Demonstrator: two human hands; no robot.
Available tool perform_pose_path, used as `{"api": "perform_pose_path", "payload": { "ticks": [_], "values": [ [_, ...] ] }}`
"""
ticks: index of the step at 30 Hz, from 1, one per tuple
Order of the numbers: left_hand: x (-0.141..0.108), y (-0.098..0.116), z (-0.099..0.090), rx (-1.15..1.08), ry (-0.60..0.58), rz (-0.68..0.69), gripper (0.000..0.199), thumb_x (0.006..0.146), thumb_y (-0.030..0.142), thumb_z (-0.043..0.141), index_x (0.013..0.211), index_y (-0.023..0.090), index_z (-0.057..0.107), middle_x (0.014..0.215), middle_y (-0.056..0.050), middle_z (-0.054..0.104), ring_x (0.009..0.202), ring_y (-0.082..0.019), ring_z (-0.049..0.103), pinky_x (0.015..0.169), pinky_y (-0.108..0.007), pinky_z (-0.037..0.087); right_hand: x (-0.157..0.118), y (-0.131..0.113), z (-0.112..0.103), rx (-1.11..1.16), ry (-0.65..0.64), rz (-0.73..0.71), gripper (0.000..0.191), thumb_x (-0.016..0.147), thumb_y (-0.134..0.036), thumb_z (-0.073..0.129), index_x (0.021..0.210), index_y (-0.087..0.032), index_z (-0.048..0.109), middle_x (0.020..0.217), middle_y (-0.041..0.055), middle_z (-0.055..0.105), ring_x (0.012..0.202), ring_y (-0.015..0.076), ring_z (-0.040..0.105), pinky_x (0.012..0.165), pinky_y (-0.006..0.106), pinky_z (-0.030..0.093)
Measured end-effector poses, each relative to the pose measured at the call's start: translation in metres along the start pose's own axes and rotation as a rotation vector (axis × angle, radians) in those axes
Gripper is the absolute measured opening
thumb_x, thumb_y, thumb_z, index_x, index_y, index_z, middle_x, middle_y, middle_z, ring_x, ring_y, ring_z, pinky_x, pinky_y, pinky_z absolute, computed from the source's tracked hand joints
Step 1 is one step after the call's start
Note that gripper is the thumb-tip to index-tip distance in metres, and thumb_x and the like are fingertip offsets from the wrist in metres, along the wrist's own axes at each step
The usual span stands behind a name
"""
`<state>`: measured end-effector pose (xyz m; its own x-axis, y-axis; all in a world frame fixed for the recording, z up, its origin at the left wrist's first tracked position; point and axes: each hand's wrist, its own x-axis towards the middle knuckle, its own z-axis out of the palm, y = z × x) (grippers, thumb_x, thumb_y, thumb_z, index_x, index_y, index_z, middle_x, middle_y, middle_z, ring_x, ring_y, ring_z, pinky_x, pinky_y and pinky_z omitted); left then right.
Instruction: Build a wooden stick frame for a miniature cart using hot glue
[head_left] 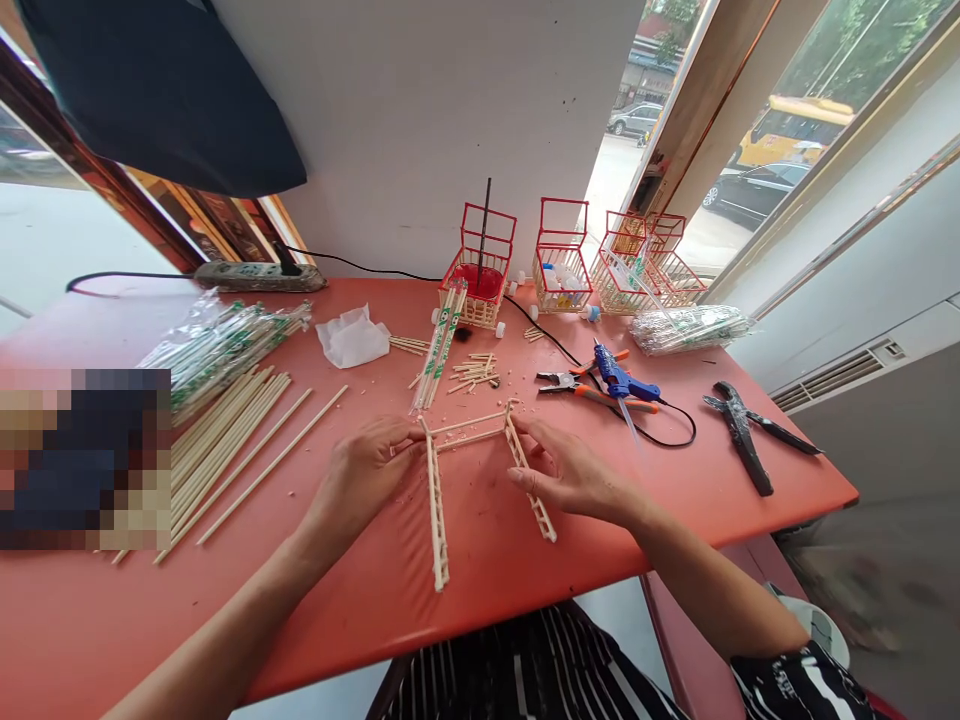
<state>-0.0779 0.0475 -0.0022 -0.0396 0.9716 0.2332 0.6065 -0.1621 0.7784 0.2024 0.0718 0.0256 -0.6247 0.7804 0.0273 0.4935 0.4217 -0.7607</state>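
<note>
I see both hands on the stick frame (469,440), near-centre of the red table (525,560). Left hand (367,470) pinches its left ladder rail; right hand (570,475) grips the right rail. Glue gun (622,383) lies far right.

Small craft workshop by street window, glue gun (622,383), pliers (742,432), chopstick bundles (225,345)

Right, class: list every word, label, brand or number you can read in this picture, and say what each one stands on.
None can be read.
Green print on the chopstick wrappers: too small.
Wrapped bundle at the left and at the right: blurred.
Power strip: markings too small.
Glue gun: no legible label.
</note>
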Motion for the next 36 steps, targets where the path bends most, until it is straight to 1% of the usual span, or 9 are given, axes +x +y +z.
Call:
{"api": "perform_pose_path", "payload": {
  "ticks": [4, 11, 16, 20, 23, 27, 29, 33, 36],
  "values": [
    [0.003, -0.002, 0.002, 0.022, 0.012, -0.026, 0.026, 0.077, 0.045, 0.056, 0.075, 0.026, 0.074, 0.09, -0.005, 0.079, 0.092, -0.028, 0.072, 0.087, -0.036, 0.054, 0.0, -0.003, 0.001, 0.003, 0.013, 0.022, 0.063, 0.095, -0.047, 0.063, 0.149, -0.02, 0.047, 0.139, 0.0142, 0.062, 0.114, 0.0284, 0.062, 0.1, 0.044, 0.05],
    [0.002, -0.006, 0.007, 0.072, 0.026, -0.07, 0.032, 0.079, 0.046, 0.052, 0.084, 0.025, 0.076, 0.096, -0.003, 0.08, 0.094, -0.025, 0.072, 0.09, -0.034, 0.055, -0.001, -0.007, 0.005, -0.049, 0.049, 0.06, 0.055, 0.099, -0.047, 0.058, 0.144, -0.018, 0.053, 0.138, 0.0166, 0.061, 0.119, 0.0299, 0.061, 0.104, 0.048, 0.047],
    [0.003, -0.012, 0.011, 0.095, 0.046, -0.036, 0.032, 0.078, 0.042, 0.05, 0.084, 0.026, 0.077, 0.097, -0.002, 0.08, 0.095, -0.025, 0.072, 0.087, -0.033, 0.055, 0.0, -0.005, 0.007, -0.051, 0.061, 0.052, 0.061, 0.097, -0.05, 0.058, 0.148, -0.017, 0.049, 0.143, 0.0175, 0.058, 0.125, 0.0318, 0.059, 0.106, 0.049, 0.047],
    [0.006, -0.017, 0.013, 0.093, 0.064, -0.014, 0.031, 0.08, 0.042, 0.05, 0.084, 0.027, 0.078, 0.097, -0.002, 0.08, 0.095, -0.025, 0.072, 0.088, -0.034, 0.055, 0.001, -0.005, 0.008, -0.033, 0.077, 0.047, 0.063, 0.097, -0.05, 0.059, 0.149, -0.016, 0.049, 0.139, 0.0169, 0.061, 0.116, 0.0297, 0.062, 0.102, 0.047, 0.049],
    [0.005, -0.017, 0.012, 0.082, 0.051, 0.004, 0.032, 0.081, 0.043, 0.05, 0.085, 0.027, 0.078, 0.096, -0.002, 0.08, 0.094, -0.024, 0.072, 0.09, -0.034, 0.055, 0.001, -0.005, 0.008, 0.009, 0.087, 0.059, 0.059, 0.098, -0.047, 0.057, 0.148, -0.017, 0.05, 0.137, 0.0154, 0.064, 0.107, 0.0264, 0.065, 0.096, 0.044, 0.053],
    [0.001, -0.015, 0.007, 0.088, 0.088, 0.038, 0.031, 0.086, 0.045, 0.052, 0.087, 0.026, 0.077, 0.095, -0.003, 0.08, 0.092, -0.024, 0.072, 0.09, -0.034, 0.056, 0.002, 0.003, 0.009, 0.128, 0.197, 0.069, 0.046, 0.101, -0.044, 0.05, 0.139, -0.02, 0.058, 0.139, 0.0131, 0.063, 0.115, 0.0251, 0.065, 0.089, 0.038, 0.055],
    [-0.001, -0.016, 0.005, 0.1, 0.131, 0.05, 0.031, 0.088, 0.046, 0.053, 0.088, 0.026, 0.077, 0.095, -0.003, 0.079, 0.093, -0.024, 0.072, 0.088, -0.034, 0.056, 0.004, 0.009, 0.008, 0.175, 0.289, 0.056, 0.041, 0.103, -0.044, 0.046, 0.132, -0.021, 0.063, 0.133, 0.0123, 0.068, 0.119, 0.0249, 0.064, 0.089, 0.037, 0.054],
    [0.0, -0.023, -0.002, 0.139, 0.222, 0.071, 0.029, 0.09, 0.044, 0.054, 0.089, 0.027, 0.077, 0.093, -0.002, 0.079, 0.091, -0.024, 0.072, 0.085, -0.035, 0.055, 0.01, 0.021, 0.005, 0.213, 0.457, -0.006, 0.038, 0.104, -0.045, 0.044, 0.119, -0.02, 0.068, 0.111, 0.0093, 0.073, 0.102, 0.0206, 0.068, 0.081, 0.032, 0.053],
    [0.005, -0.032, -0.008, 0.219, 0.345, 0.136, 0.029, 0.092, 0.042, 0.053, 0.089, 0.026, 0.077, 0.092, -0.003, 0.079, 0.091, -0.024, 0.071, 0.088, -0.035, 0.054, 0.016, 0.027, 0.005, 0.193, 0.52, -0.038, 0.037, 0.104, -0.045, 0.045, 0.113, -0.02, 0.07, 0.098, 0.0067, 0.072, 0.09, 0.0181, 0.068, 0.078, 0.03, 0.053]
  ]
}}
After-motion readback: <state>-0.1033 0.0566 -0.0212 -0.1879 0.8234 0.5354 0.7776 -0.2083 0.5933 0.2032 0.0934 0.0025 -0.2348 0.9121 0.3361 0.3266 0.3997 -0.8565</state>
